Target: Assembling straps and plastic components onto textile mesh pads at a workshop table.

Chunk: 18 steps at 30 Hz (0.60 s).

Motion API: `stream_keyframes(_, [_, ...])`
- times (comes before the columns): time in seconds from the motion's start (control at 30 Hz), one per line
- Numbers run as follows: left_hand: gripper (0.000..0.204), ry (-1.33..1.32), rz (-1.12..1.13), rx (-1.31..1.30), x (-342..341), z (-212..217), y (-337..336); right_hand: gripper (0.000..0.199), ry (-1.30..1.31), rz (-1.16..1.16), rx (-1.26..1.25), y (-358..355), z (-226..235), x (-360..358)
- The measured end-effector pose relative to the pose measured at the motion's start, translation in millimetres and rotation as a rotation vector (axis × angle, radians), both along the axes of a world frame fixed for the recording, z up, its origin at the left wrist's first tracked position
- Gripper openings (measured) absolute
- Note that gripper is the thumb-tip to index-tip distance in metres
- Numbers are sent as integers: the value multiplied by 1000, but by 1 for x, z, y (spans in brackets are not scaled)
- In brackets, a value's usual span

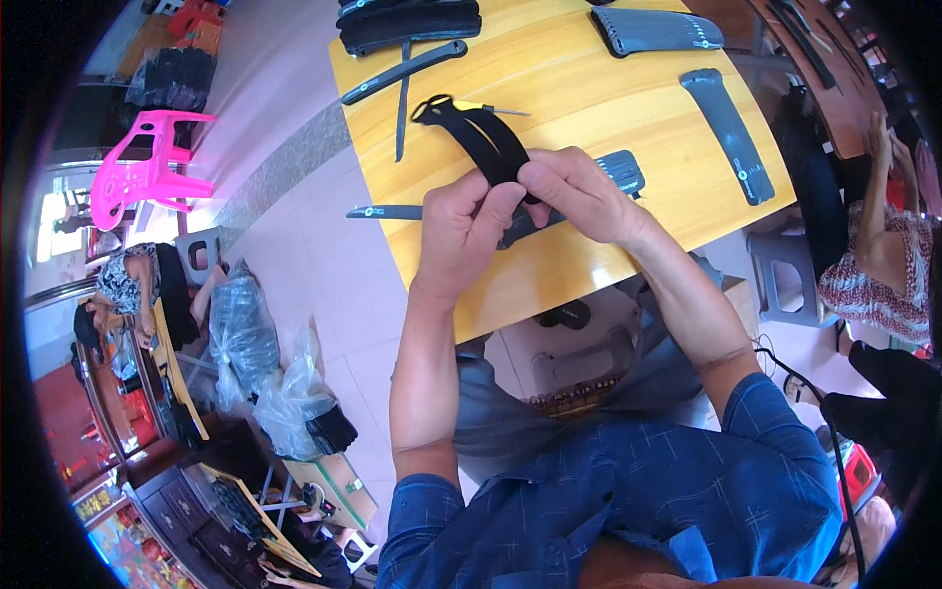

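Note:
Over the wooden table, both of my hands are closed on a black fabric strap (478, 147), which looks doubled or split lengthwise. Its far end shows two dark loops. My left hand (459, 236) pinches it from the left, thumb on top. From the right, my right hand (584, 196) grips the same end, its fingers close to the left thumb. Beside the loops lies a tool with a yellow handle and a thin metal shaft (505, 111). Under and behind my hands is a dark flat piece (620, 173) with pale printing, partly hidden.
On the yellow wooden table (559, 294) lie a stack of black strips (412, 25), a bundle of grey-black strips (657, 31) and a single wide strip (728, 135). A pink stool (152, 167) and plastic bags (245, 329) stand left. Other people sit on both sides.

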<state>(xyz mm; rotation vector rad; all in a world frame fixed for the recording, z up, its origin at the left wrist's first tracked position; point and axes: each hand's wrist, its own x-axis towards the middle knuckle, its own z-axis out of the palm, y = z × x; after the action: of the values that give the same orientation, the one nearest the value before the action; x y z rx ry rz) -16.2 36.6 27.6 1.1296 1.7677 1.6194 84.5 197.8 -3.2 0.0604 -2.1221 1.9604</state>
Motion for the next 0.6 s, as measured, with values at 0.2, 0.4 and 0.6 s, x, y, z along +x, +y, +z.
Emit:
stream_keyframes(0.2, [22, 85, -11, -84, -1, -7, -4, 38, -53, -27, -141, -6, -3, 0])
stream_keyframes(0.4, [16, 199, -71, -56, -10, 6, -16, 42, -166, 97, -278, 2, 18, 17])
stream_keyframes(0.6, [25, 40, 86, -203, -76, -12, -80, 40, 508, 260, -1074, 104, 39, 49])
